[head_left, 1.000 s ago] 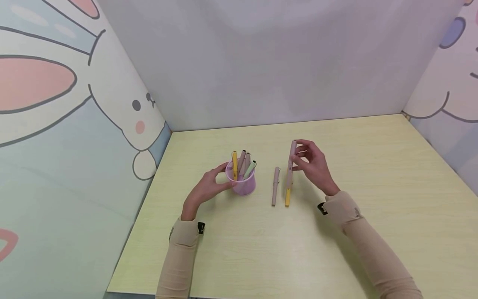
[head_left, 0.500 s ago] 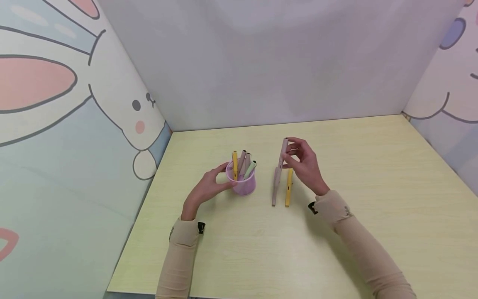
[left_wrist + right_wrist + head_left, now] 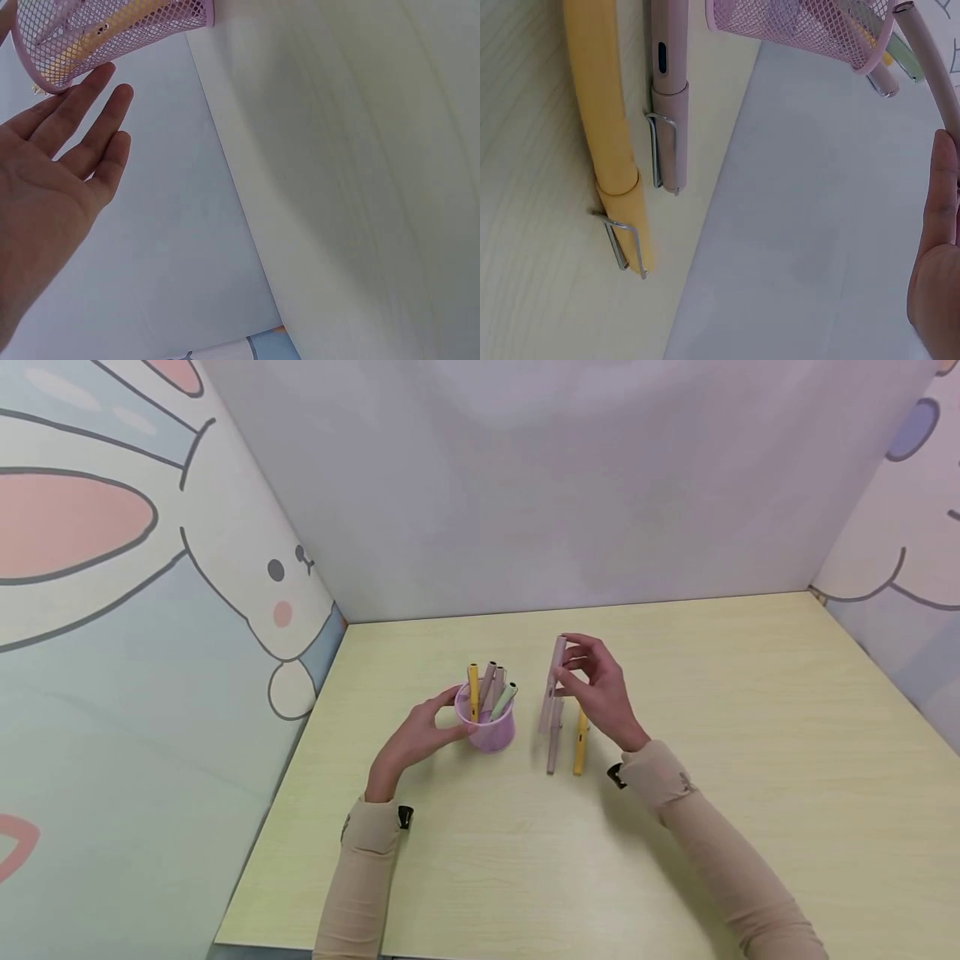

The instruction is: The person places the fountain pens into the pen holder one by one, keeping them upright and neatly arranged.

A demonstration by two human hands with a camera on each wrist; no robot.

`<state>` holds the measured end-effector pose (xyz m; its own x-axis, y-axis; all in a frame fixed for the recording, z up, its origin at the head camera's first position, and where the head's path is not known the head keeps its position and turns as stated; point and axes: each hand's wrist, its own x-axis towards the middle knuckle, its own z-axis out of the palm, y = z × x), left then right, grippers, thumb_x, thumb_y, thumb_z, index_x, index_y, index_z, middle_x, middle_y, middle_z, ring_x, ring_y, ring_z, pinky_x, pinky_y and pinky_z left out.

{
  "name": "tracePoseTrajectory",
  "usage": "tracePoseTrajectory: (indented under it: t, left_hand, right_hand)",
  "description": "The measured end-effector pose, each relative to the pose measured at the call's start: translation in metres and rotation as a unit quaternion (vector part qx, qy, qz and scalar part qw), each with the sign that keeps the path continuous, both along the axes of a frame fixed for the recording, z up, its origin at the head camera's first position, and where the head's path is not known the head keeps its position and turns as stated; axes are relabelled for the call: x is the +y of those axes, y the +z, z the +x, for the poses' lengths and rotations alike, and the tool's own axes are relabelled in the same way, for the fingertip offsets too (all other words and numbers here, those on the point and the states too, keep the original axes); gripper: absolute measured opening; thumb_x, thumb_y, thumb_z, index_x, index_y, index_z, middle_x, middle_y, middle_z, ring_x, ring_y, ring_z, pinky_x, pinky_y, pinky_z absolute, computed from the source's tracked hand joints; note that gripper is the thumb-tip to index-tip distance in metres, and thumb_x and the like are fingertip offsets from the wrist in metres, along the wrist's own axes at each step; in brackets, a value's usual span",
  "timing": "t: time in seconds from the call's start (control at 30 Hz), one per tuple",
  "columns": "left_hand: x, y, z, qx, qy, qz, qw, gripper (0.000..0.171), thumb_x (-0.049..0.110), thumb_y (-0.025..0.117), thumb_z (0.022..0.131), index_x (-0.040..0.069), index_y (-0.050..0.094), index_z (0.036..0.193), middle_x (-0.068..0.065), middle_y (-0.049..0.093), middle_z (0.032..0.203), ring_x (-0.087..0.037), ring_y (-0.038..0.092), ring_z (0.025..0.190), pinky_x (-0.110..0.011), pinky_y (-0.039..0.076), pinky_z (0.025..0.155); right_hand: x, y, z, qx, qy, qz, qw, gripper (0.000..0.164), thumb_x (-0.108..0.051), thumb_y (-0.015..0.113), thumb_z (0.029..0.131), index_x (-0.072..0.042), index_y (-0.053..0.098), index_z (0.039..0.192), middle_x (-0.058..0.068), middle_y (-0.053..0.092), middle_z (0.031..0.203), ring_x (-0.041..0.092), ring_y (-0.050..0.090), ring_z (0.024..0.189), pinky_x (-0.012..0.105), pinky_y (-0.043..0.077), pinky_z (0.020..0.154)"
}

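A pink mesh pen cup [image 3: 495,737] stands on the table, holding a yellow pen [image 3: 473,685], two mauve pens and a pale green pen [image 3: 505,700]. My left hand [image 3: 415,740] holds the cup near its rim, thumb on the near side and fingers on the far side. Pinched between thumb and fingers of my right hand [image 3: 604,695] is a mauve pen [image 3: 558,658], raised steeply above the table to the right of the cup. Below it lie another mauve pen [image 3: 552,755] and a yellow pen [image 3: 581,747]; the right wrist view shows their metal clips.
The pale wood-grain table [image 3: 480,860] reaches back to a plain light wall [image 3: 525,485]. A wall with a painted rabbit [image 3: 247,585] borders the left side, and another painted wall [image 3: 892,527] borders the right.
My right hand has moved left with the mauve pen, from over the lying yellow pen past the lying mauve one, toward the cup. The left hand and cup have stayed put.
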<state>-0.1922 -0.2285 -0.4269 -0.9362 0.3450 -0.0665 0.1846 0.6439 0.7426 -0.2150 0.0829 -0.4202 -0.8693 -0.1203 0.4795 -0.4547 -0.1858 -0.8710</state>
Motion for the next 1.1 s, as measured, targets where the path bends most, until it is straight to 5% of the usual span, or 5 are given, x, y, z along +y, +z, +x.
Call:
tracePoseTrajectory:
  t: [1.1]
  left_hand:
    - [-0.004,0.0,0.001,0.011,-0.006,0.01,0.9999,0.083,0.043,0.074,0.093,0.009,0.038,0.16,-0.014,0.051,0.153,-0.035,0.041,0.145,-0.062,0.031,0.115]
  right_hand:
    - [-0.053,0.011,-0.002,0.06,0.007,-0.051,0.997,0.05,0.021,0.06,0.093,0.013,0.044,0.14,0.013,0.056,0.111,0.019,0.061,0.093,0.038,0.062,0.068]
